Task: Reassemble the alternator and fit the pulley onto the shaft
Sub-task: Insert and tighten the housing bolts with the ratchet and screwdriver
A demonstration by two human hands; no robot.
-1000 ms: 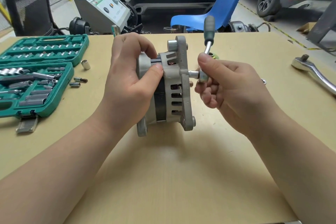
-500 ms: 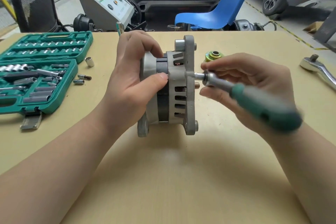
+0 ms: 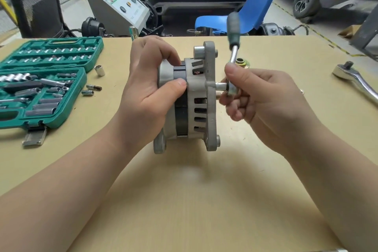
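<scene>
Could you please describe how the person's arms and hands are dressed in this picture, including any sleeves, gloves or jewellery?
Both forearms are bare as far as the frame shows; no sleeve reaches into view. The left hand and the right hand wear no gloves. No ring, watch or bracelet shows on either wrist or on the visible fingers, and the fingernails look short and unpainted.

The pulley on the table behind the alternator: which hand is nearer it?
Right. The right hand sits just in front of the pulley; the left hand grips the alternator's far side.
</scene>
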